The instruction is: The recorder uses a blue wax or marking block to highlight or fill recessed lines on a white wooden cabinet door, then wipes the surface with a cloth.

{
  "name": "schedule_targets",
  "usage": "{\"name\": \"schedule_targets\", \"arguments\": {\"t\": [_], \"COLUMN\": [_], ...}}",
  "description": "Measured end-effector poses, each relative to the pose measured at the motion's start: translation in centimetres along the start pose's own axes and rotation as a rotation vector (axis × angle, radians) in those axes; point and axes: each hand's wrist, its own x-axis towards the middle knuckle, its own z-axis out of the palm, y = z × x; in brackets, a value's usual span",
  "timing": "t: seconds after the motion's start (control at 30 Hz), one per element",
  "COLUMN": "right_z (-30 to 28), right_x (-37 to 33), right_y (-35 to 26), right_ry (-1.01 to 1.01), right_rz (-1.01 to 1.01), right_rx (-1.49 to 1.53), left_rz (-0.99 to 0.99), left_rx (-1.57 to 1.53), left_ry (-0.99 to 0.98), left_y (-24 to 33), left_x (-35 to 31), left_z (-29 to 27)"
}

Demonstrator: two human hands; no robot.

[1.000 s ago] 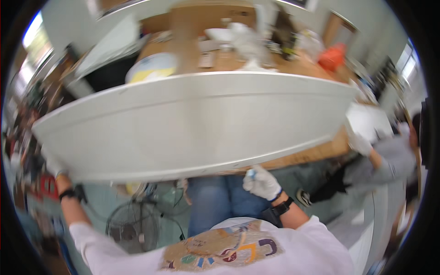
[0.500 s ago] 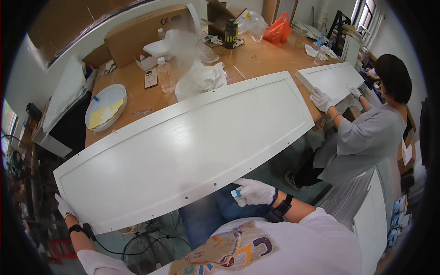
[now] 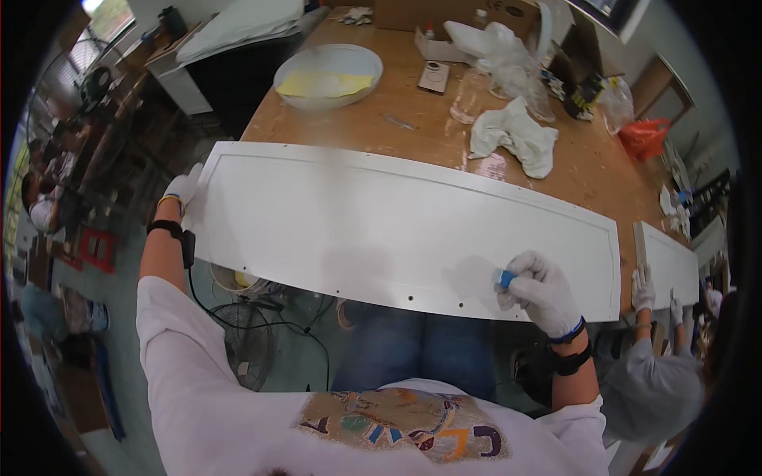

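A long white panel (image 3: 397, 226) with a recessed border and small holes along its edges lies across the near side of the table in front of me. My left hand (image 3: 184, 189), in a white glove, grips the panel's left end. Over the panel's near right part is my right hand (image 3: 544, 295), gloved too. Between its thumb and fingers it pinches a small blue piece (image 3: 504, 278) with a pale end; its exact kind is unclear. Whether this piece touches the panel I cannot tell.
A plastic basin (image 3: 329, 99) with yellow sheets, a phone (image 3: 433, 77), a clear bottle (image 3: 471, 95) and a crumpled white cloth (image 3: 516, 136) sit on the wooden table (image 3: 369, 133). At right a co-worker handles another white panel (image 3: 667, 266). A floor fan (image 3: 240, 345) and cables are below.
My view has swung left and down. My right hand has risen from below the panel's near edge to above its surface, still with the blue piece. My left hand stays at the panel's left end.
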Motion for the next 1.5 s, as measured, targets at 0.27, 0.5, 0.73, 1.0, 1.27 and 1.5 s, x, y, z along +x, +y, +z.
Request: {"name": "schedule_targets", "arguments": {"t": [0.27,0.5,0.73,1.0,1.27,1.5], "right_z": [9.7,16.4,20.2,19.9,21.2,22.5], "right_x": [17.0,31.7,42.6,50.9,52.3,52.9], "right_y": [-7.6,-6.1,-4.4,-4.4,-5.3,-5.3], "right_ry": [-0.176,-0.260,-0.025,0.252,0.193,0.211], "right_rz": [-0.150,-0.263,-0.441,-0.544,-0.516,-0.496], "right_rx": [-0.292,-0.548,-1.082,-1.357,-1.458,-1.514], "left_rz": [0.616,0.783,0.629,0.621,0.599,0.594], "left_rx": [-0.072,-0.057,-0.166,-0.160,-0.183,-0.191], "left_ry": [0.411,0.589,0.486,0.455,0.480,0.459], "left_y": [4.0,5.4,6.4,6.8,6.6,6.5], "left_x": [-15.5,-19.2,-19.8,-19.4,-19.3,-19.2], "left_z": [2.3,8.6,8.0,7.5,7.6,7.6]}}
